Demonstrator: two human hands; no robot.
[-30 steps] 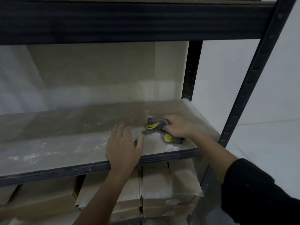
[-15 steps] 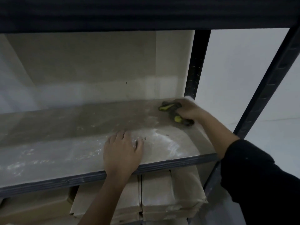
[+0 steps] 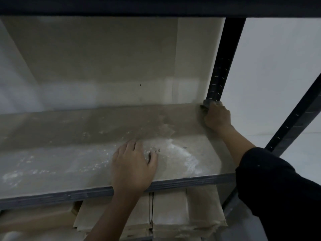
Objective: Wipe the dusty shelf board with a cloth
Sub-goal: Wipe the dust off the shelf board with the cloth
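The shelf board is a wide brown panel with white dust across its front and left; a cleaner patch lies at the right. My left hand rests flat on the board's front edge, fingers spread. My right hand is at the back right corner of the board, against the black upright. It grips a dark grey cloth, of which only a small part shows past the fingers.
A black metal beam runs overhead. Black perforated uprights stand at the right, rear and front. Cardboard boxes sit on the level below. A pale wall is behind the shelf.
My right hand has slid the cloth from the front right of the board back to the rear right corner. My left hand has stayed on the front edge.
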